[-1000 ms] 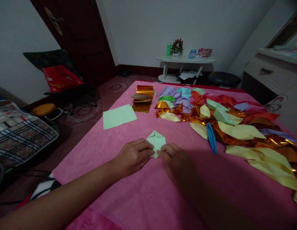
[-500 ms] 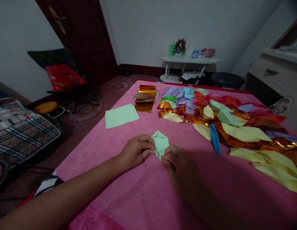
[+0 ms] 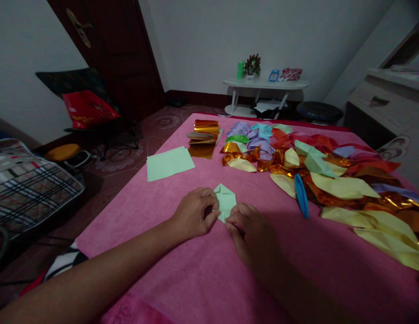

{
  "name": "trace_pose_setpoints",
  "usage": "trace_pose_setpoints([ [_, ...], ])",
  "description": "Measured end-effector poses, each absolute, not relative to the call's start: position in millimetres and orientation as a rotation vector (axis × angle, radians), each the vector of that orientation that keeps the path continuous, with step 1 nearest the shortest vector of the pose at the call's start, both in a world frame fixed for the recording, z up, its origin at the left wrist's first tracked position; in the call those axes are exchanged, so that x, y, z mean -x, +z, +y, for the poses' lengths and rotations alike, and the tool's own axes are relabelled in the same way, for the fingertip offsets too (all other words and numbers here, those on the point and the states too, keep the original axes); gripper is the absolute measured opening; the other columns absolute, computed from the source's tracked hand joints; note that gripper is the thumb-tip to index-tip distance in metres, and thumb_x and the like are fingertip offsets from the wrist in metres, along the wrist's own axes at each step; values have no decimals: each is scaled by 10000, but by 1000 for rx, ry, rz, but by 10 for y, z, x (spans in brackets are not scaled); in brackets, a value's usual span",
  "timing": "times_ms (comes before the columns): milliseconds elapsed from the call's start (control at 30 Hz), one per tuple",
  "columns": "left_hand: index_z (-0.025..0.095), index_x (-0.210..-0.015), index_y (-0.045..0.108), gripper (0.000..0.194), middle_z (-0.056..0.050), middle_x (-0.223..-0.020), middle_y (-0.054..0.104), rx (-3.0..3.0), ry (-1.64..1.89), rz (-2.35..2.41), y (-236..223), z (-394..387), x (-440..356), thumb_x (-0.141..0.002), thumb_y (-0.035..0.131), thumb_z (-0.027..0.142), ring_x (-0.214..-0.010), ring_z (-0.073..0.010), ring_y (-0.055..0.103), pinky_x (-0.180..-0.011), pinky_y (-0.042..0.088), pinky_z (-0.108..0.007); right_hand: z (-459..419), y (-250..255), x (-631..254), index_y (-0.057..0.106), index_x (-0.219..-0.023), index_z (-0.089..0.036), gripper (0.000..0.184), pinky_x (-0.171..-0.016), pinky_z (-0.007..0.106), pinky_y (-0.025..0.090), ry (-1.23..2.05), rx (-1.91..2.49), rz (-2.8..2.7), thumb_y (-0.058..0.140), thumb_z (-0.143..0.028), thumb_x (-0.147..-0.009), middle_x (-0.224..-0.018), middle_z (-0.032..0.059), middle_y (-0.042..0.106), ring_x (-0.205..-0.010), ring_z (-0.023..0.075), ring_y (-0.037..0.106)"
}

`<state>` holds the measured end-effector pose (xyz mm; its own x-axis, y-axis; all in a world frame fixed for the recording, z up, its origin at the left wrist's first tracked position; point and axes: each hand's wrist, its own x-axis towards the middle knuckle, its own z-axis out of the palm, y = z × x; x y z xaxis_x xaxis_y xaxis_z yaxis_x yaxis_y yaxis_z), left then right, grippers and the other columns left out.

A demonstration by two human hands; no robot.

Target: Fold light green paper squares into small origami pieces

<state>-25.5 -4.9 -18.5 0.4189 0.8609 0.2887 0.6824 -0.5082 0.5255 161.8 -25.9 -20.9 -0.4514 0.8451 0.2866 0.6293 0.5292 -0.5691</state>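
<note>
A small sheet of pale green paper lies on the pink cloth, its far end folded to a blunt point and its near corners turned in. My left hand pinches the paper's near left edge between thumb and fingers. On the near right edge, my right hand is closed, thumb and forefinger gripping the paper. The fingertips of both hands almost meet at the near point and cover part of its folds. Beyond my left hand rests a stack of flat green paper sheets.
Gold foil sheets stand behind the green stack. Folded paper pieces in many colours spread over the right side, with a blue oval item at their near edge. The pink cloth covers the table. A white side table stands by the wall.
The near corners of the green paper have been folded further in. My left thumb has shifted slightly toward the near point. The whole view has drifted a little.
</note>
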Motion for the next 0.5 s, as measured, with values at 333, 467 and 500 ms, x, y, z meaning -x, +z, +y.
trace_pose_setpoints([
  [333,172,-696,528,80,-21,-717,543,-2266,798,1368,-179,-54,230,-707,598,135,-716,-169,517,-679,418,-299,-225,-147,-1565,554,-702,-190,132,-720,321,367,454,1378,-2328,592,-157,-824,-815,34,570,-807,200,503],
  [467,176,-750,520,109,-6,-718,533,-2224,833,1412,-175,-65,232,-703,611,140,-688,-158,495,-641,394,-281,-232,-140,-1557,554,-725,-191,113,-715,325,367,462,1392,-2313,611,-146,-812,-806,26,581,-798,203,514],
  [500,175,-752,518,111,-4,-717,532,-2215,844,1417,-174,-69,232,-704,611,137,-686,-156,492,-636,390,-277,-233,-138,-1553,560,-743,-190,99,-718,326,371,472,1401,-2299,621,-141,-804,-809,26,586,-801,204,519],
])
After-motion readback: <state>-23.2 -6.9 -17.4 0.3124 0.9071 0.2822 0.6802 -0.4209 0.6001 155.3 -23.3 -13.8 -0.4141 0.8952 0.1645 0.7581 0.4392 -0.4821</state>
